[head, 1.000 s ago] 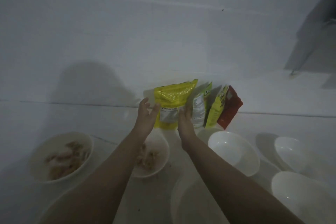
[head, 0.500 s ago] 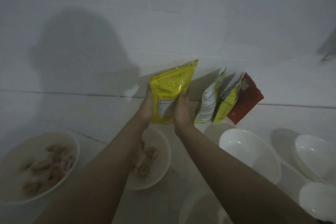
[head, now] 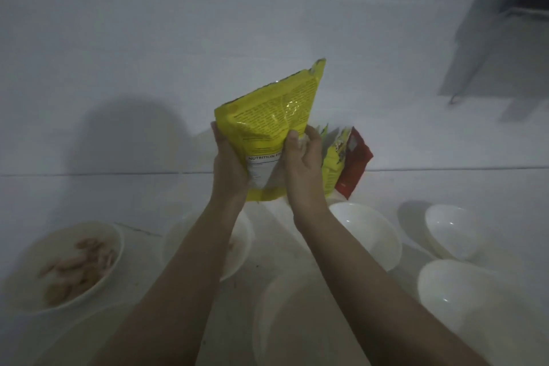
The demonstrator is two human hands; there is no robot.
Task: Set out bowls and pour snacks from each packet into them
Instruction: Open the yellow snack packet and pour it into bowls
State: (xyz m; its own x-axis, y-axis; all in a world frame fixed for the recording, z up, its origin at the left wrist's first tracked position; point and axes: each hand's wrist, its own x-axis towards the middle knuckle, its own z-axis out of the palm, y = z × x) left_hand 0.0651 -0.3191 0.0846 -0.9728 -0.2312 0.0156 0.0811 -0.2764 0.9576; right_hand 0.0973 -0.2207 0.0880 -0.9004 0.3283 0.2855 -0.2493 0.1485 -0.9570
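I hold a yellow snack packet [head: 269, 119] upright in the air with both hands, its back label facing me. My left hand [head: 230, 163] grips its left edge and my right hand [head: 303, 163] grips its right edge. Behind it a yellow-green packet [head: 332, 169] and a red packet [head: 355, 165] lean against the white wall. A white bowl with brown snacks [head: 68, 267] sits at the left. Another white bowl [head: 240, 246] lies under my left forearm, mostly hidden.
Empty white bowls stand on the white floor: one [head: 371, 235] right of my right wrist, one [head: 451, 232] further right, one [head: 463, 297] at the lower right, one [head: 285, 327] between my forearms. A dark cabinet [head: 505, 24] stands at the upper right.
Both hands have lifted the yellow packet up and away from the wall, clear of the other packets. My grip moved from reaching to holding both edges.
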